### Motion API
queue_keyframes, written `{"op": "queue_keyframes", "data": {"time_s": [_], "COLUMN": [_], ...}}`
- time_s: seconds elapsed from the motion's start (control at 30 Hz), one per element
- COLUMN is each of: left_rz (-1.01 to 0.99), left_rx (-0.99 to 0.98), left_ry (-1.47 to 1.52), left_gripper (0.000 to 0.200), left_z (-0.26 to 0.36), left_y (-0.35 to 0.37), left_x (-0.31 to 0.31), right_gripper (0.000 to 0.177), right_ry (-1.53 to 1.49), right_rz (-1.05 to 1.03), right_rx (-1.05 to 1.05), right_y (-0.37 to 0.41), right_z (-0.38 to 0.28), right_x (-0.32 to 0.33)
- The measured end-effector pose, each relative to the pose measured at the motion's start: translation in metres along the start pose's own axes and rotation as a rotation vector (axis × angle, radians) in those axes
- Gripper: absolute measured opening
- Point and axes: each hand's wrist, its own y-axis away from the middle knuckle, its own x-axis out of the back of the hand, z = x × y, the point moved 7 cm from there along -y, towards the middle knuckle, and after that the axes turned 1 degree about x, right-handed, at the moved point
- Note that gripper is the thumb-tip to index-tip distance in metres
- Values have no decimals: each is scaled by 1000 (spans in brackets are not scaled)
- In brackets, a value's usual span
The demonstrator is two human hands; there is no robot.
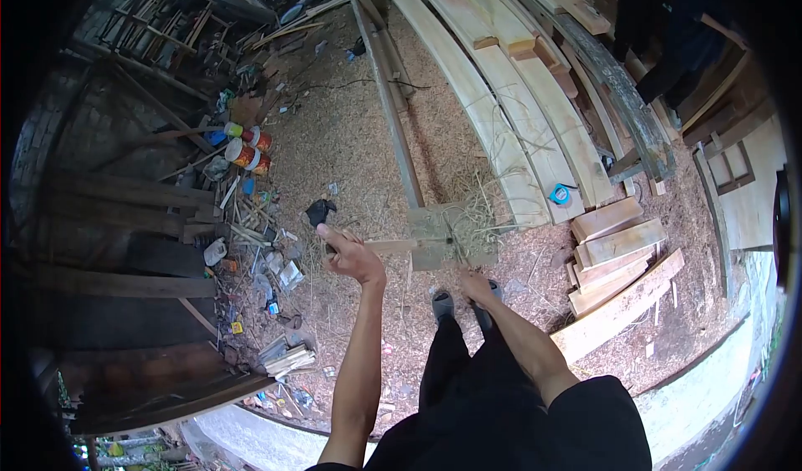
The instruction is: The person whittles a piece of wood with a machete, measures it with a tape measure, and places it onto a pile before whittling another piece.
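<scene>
Left of centre, the left grip (355, 259) is clasping a wooden handle (391, 245) running to the central board (429, 259); what the right grip (478, 287) below is holding, I cannot tell. Both should be steadying evenly.

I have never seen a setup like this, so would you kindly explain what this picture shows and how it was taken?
Of course. There is no machine here: a camera worn on a person's head looks forward and down, and its lens bends the edges. The person's left hand grips a pale wooden stick leading to a flat panel. The right hand is by the panel's near edge; what it holds is hard to tell. Shavings litter the ground, with dry straw around the panel's far edge. To the right lie long planks, bearing a small blue object, and shorter boards.
</scene>
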Motion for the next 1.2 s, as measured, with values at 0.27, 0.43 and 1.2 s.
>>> {"op": "queue_keyframes", "data": {"time_s": [0.27,0.43,1.2], "left_rz": [-54,38,-292], "left_rx": [-58,-21,98], "left_ry": [-3,-69,71], "left_gripper": [42,44,49], "left_z": [-2,-1,-9], "left_y": [-7,-11,-37], "left_x": [-19,-12,-2], "right_gripper": [55,62,67], "right_ry": [164,253,68], "right_rz": [-15,322,96], "right_rx": [345,747,179], "right_y": [58,43,4], "right_z": [-78,-102,-31], "right_x": [-19,-19,5]}}
